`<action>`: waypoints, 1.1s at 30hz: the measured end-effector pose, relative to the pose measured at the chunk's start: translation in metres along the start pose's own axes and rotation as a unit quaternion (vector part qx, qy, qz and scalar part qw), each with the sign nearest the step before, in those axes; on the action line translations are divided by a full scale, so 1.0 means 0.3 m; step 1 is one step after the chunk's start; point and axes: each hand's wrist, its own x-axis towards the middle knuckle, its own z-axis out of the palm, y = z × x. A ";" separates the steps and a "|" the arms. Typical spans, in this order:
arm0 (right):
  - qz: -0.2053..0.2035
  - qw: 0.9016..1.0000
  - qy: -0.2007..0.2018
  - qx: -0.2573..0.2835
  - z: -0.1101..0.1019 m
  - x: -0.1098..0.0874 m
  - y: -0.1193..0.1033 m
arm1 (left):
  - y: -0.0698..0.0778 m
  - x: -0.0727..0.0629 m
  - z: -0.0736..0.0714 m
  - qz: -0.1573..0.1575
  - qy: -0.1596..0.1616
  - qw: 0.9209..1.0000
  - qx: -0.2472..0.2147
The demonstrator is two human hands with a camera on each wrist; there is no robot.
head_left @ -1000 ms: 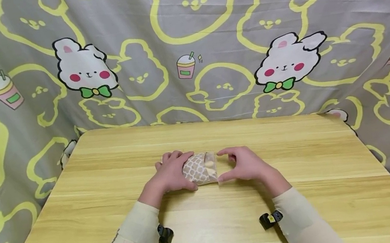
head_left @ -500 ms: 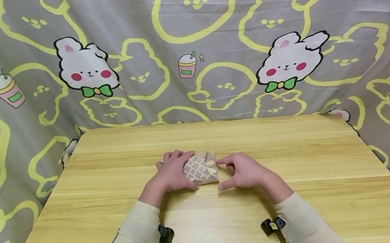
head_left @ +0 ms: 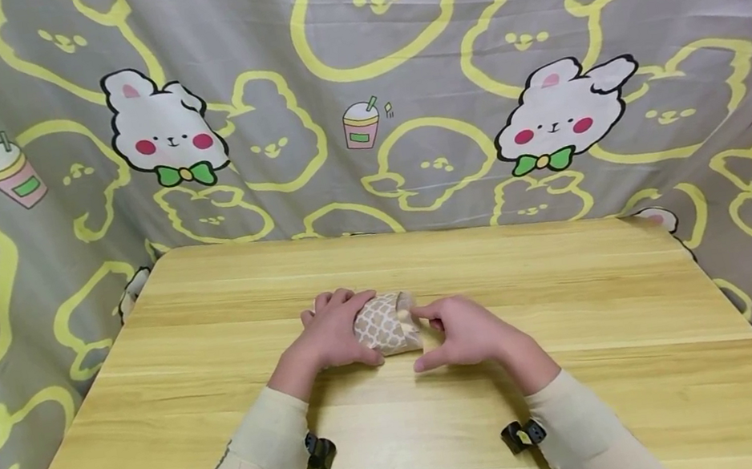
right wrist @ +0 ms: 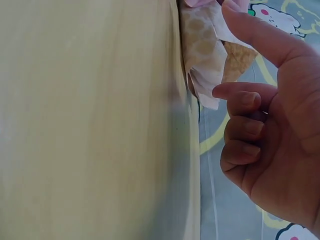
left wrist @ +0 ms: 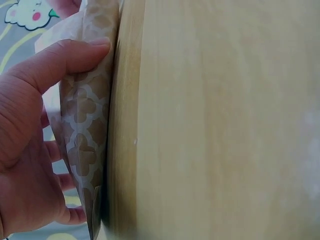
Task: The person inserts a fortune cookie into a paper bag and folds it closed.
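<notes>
Midway between the side edges of the desk [head_left: 596,291] lies a paper bag [head_left: 381,329], probably light and easily creased, best held by its sides. The left hand [head_left: 334,334] grips it; at its open end, the right hand [head_left: 469,331], thumb and index apart, holds nothing.

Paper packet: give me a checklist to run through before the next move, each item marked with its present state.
1. Packet resting on the table: ok.
2. Left hand steadying it: ok, gripping the left part.
3. Opening turned towards the right hand: ok.
4. Right hand gripping the packet: not ok, its fingers pinch nothing.
5. Right hand touching the opening: cannot tell; one fingertip overlaps that end in the head view, but contact is unclear.
6. Contents identified: cannot tell, only something pale shows.
</notes>
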 end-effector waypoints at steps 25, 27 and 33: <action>0.001 1.000 0.005 0.022 0.023 0.019 -0.025 | 0.020 -0.005 -0.002 -0.016 0.000 1.000 -0.008; 0.020 0.999 0.012 0.027 0.020 0.006 -0.018 | 0.022 -0.013 -0.007 -0.023 -0.001 1.000 -0.011; 0.066 0.996 0.051 0.032 0.007 -0.033 0.005 | 0.035 -0.041 -0.027 -0.036 0.001 0.999 -0.014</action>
